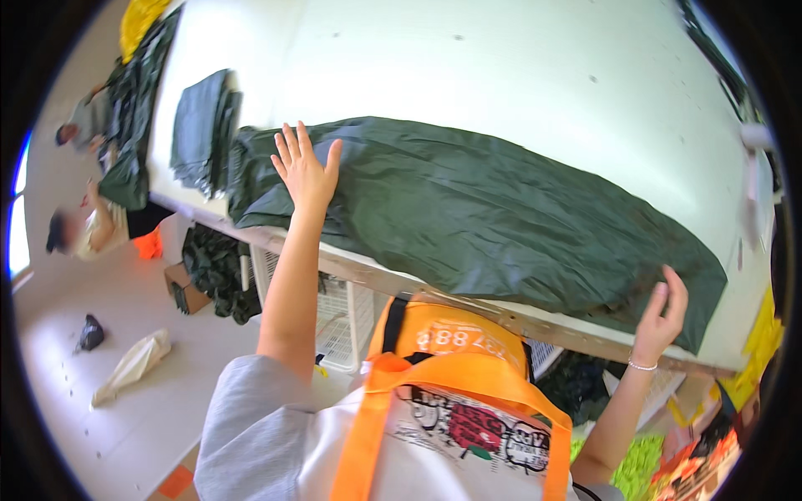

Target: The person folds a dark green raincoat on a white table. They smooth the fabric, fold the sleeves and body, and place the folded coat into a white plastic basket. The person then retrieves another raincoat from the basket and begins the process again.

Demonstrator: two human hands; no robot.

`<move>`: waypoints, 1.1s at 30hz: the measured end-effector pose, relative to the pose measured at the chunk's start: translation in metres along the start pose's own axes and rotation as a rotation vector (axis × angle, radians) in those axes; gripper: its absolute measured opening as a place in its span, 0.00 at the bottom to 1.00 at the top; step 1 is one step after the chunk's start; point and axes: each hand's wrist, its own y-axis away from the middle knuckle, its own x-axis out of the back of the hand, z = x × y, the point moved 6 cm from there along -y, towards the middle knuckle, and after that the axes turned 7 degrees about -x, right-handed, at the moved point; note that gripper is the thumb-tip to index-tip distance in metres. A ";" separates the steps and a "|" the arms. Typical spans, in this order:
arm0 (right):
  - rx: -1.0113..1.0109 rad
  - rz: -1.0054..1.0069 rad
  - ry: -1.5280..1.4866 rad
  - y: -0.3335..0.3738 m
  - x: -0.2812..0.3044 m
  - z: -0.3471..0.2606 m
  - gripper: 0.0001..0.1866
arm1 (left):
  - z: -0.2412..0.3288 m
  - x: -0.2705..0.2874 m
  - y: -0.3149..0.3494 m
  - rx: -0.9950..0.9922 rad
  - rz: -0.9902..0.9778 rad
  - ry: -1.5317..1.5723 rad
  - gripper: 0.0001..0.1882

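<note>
A long piece of dark green, slightly shiny fabric point(484, 209) stretches along the near edge of the white table point(518, 75), with wrinkles across it. Its kind as a garment cannot be made out. My left hand point(307, 171) is over its left part, palm down with fingers spread, holding nothing. Toward the right end, my right hand point(660, 317) is by the near edge of the fabric, its fingers slightly bent and thumb apart, with nothing visible in it. Just left of the fabric lies a stack of folded dark green pieces point(202, 129).
More dark green fabric point(138, 108) hangs at the far left, where two people stand. Below the table are white plastic crates point(342, 321), a cardboard box point(188, 288) and a dark bundle point(219, 267). Bright green and orange materials point(639, 468) lie at the lower right. I wear an orange apron point(451, 334).
</note>
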 end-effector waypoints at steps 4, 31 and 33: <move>0.378 -0.295 0.442 0.000 -0.092 -0.049 0.28 | -0.103 -0.039 0.004 0.189 -0.087 -0.177 0.47; -1.049 0.425 -0.523 0.107 -0.064 0.210 0.38 | 0.261 0.000 0.097 -0.444 -0.192 0.457 0.42; -1.290 0.384 -0.742 0.115 -0.071 0.204 0.39 | 0.279 -0.003 0.096 -0.413 -0.116 0.532 0.42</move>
